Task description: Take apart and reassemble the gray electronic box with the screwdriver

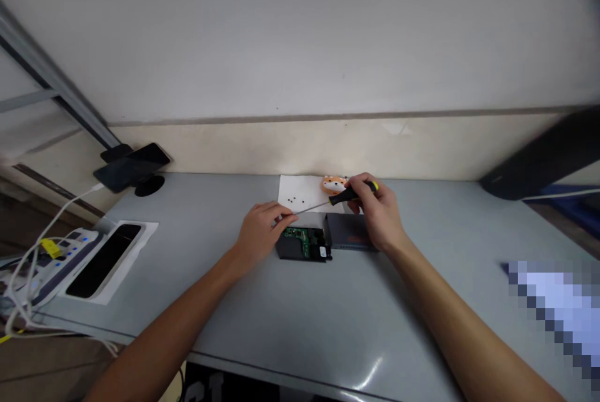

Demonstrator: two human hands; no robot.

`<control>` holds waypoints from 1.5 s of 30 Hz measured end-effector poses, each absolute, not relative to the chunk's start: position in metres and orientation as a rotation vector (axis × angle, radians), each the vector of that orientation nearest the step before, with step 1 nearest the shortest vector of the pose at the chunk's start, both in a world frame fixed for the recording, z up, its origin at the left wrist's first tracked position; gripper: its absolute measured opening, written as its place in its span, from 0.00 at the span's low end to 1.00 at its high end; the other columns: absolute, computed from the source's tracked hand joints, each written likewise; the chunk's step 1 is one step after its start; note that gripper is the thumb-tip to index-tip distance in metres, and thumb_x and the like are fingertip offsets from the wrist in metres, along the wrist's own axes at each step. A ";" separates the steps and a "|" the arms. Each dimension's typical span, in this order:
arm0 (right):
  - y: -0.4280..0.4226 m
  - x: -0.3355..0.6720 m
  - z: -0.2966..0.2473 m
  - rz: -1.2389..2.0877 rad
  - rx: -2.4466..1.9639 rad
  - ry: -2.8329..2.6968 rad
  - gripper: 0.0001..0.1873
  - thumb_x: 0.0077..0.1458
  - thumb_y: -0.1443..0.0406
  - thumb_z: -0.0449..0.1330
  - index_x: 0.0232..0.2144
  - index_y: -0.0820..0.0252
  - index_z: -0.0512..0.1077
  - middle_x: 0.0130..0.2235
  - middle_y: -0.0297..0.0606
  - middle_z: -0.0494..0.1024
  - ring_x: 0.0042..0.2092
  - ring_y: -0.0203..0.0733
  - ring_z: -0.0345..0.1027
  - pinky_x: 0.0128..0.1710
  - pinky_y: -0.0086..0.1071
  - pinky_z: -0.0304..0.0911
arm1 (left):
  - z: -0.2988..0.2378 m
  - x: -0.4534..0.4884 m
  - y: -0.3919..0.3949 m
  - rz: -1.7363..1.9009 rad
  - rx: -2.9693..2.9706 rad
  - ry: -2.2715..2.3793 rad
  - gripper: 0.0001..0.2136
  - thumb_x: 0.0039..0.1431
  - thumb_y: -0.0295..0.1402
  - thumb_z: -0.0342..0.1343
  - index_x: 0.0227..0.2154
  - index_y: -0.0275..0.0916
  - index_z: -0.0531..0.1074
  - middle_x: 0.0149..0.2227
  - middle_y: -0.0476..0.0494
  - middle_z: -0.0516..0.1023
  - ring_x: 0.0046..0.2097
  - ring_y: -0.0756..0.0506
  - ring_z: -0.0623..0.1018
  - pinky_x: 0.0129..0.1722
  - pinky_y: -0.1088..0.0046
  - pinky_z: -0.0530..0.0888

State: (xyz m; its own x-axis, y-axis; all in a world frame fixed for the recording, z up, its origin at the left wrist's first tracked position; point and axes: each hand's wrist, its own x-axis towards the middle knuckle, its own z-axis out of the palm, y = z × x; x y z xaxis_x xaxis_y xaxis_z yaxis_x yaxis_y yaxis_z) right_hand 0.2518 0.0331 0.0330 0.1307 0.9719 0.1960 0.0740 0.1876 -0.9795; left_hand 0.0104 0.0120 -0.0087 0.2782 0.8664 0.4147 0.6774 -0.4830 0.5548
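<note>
My right hand (pixel 375 208) is closed around the black-and-yellow handle of a screwdriver (pixel 344 195), whose thin shaft points left. At the shaft's tip, the fingers of my left hand (pixel 265 230) are pinched together; whatever they hold there is too small to make out. Just below that hand lies an open black device with a green circuit board (pixel 304 244), its upper left corner partly covered by my fingers. A dark grey metal case (pixel 349 233) stands against its right side, beneath my right hand. Several tiny dark screws (pixel 293 201) rest on a white paper sheet (pixel 302 186) behind.
An orange-and-white animal-faced item (pixel 332 185) sits on the paper. To the left are a phone on a stand (pixel 134 167), another phone (pixel 105 261) on white paper, and a power strip (pixel 65 264) with tangled cables. A dark cylinder (pixel 539 155) stands at the right by the wall.
</note>
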 end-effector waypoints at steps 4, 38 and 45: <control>0.032 0.250 0.035 0.964 -1.162 -1.224 0.17 0.58 0.51 0.64 0.27 0.56 0.70 0.26 0.32 0.70 0.24 0.33 0.55 0.23 0.30 0.53 | -0.008 0.011 0.012 1.003 2.288 1.407 0.09 0.70 0.39 0.57 0.36 0.44 0.78 0.34 0.52 0.80 0.37 0.48 0.78 0.47 0.65 0.71; 0.033 0.250 0.034 0.931 -1.153 -1.244 0.15 0.59 0.53 0.63 0.27 0.56 0.72 0.26 0.31 0.70 0.25 0.32 0.57 0.24 0.28 0.55 | -0.008 0.011 0.013 1.075 2.148 1.310 0.11 0.71 0.38 0.54 0.34 0.41 0.76 0.33 0.50 0.76 0.35 0.49 0.75 0.35 0.73 0.70; 0.030 0.249 0.038 0.918 -1.196 -1.257 0.14 0.58 0.54 0.63 0.27 0.56 0.72 0.26 0.32 0.71 0.25 0.33 0.56 0.24 0.29 0.55 | -0.010 0.006 0.015 1.072 2.435 1.317 0.11 0.73 0.37 0.52 0.37 0.40 0.76 0.36 0.48 0.80 0.38 0.48 0.76 0.42 0.68 0.70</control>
